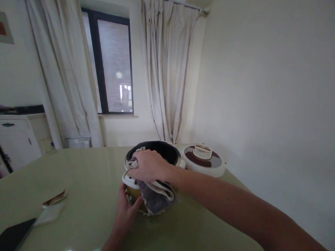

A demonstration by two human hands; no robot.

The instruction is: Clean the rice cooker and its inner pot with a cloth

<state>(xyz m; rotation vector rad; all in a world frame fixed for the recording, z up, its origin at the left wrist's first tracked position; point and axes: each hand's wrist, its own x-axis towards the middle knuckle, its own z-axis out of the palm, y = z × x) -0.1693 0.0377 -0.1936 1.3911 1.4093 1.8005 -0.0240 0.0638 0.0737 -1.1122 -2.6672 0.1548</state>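
An open rice cooker (157, 150) with a dark inner pot stands on the green table (83, 181). My right hand (148, 166) presses a grey and white cloth (155, 196) against the cooker's front rim, fingers curled over the cloth. The cloth hangs down the cooker's front. My left hand (126, 207) holds the cooker's lower left side, fingers against its wall. The cooker's lid (203, 160), white with a brown ring, lies on the table just to the right.
A dark tablet (10, 241) lies at the table's near left edge, with a small white pad and a flat packet (53, 206) beside it. A white cabinet (14, 141) stands at left. Curtains and a window are behind; a wall runs along the right.
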